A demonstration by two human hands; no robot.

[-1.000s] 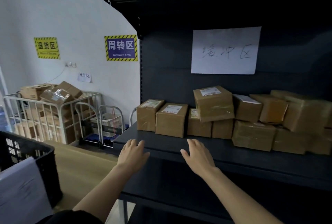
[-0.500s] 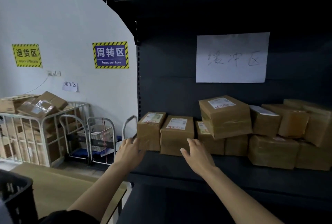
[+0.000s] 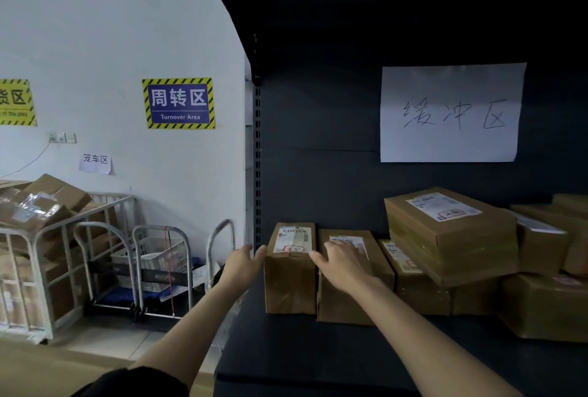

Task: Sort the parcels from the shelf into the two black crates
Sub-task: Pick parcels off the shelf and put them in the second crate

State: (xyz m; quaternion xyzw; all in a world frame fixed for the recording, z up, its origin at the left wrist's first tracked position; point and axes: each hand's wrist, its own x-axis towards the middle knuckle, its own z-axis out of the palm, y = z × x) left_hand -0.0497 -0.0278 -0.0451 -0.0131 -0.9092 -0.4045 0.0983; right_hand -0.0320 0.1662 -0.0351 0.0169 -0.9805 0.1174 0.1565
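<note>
Several brown cardboard parcels with white labels stand on the dark shelf board (image 3: 318, 352). The leftmost parcel (image 3: 289, 288) stands upright at the shelf's left end. My left hand (image 3: 243, 264) touches its upper left side with straight fingers. My right hand (image 3: 342, 266) lies over the top of the second parcel (image 3: 337, 307), its thumb at the gap between the two. Further right, a larger parcel (image 3: 451, 237) lies tilted on top of others. Neither black crate is in view.
A handwritten paper sheet (image 3: 451, 113) hangs on the shelf's back panel. To the left stand a metal cage cart (image 3: 47, 256) full of boxes and folded hand trolleys (image 3: 159, 269) with a white basket, against the wall with a blue "Turnover Area" sign (image 3: 179, 103).
The view has closed in on the shelf and the black crate has left the frame. Both hands moved forward from the shelf edge and now touch the two leftmost parcels.
</note>
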